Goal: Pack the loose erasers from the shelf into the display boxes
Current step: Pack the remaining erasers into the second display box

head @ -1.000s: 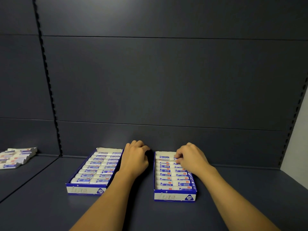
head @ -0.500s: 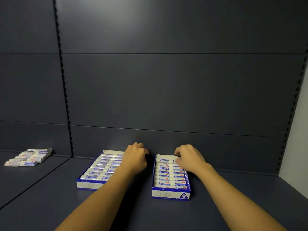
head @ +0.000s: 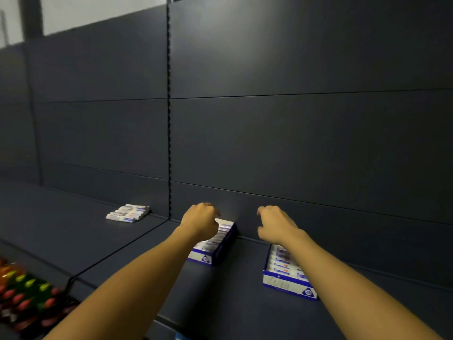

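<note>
Head view: two boxes of erasers on dark shelf (head: 220,303). Left box (head: 215,246) at 6 o'clock, under left hand (head: 199,220); right box (head: 285,276) at 5 o'clock, below right hand (head: 275,225). Fingers loosely curled, holding nothing. Loose erasers (head: 128,213) at 9 o'clock, well apart.

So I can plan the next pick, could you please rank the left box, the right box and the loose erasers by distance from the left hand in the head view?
From the left hand:
1. Left box, right beneath it.
2. Right box, off to its right.
3. Loose erasers, farther left on the neighbouring shelf.
</note>
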A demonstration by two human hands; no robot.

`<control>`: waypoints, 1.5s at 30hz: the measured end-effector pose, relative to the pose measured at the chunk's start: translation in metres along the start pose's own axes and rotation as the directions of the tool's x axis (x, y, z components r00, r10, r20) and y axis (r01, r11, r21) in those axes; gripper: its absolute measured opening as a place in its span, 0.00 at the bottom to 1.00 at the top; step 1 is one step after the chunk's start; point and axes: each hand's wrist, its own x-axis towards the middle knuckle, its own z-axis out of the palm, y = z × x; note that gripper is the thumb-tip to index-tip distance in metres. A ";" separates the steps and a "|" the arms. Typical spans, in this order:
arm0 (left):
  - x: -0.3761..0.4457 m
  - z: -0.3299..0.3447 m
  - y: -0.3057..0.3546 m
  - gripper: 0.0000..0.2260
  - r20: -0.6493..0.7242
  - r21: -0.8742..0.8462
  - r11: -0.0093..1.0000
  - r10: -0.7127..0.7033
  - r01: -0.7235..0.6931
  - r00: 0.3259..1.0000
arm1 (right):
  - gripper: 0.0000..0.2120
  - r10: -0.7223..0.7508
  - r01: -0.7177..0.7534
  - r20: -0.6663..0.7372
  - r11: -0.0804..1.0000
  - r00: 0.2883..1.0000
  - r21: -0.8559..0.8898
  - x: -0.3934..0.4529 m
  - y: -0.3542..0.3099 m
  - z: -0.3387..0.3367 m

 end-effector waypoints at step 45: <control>-0.099 -0.039 -0.424 0.17 0.187 0.114 0.976 -0.204 0.185 0.961 | 0.14 -0.154 0.162 0.138 0.986 0.978 -0.045 0.153 -0.379 0.104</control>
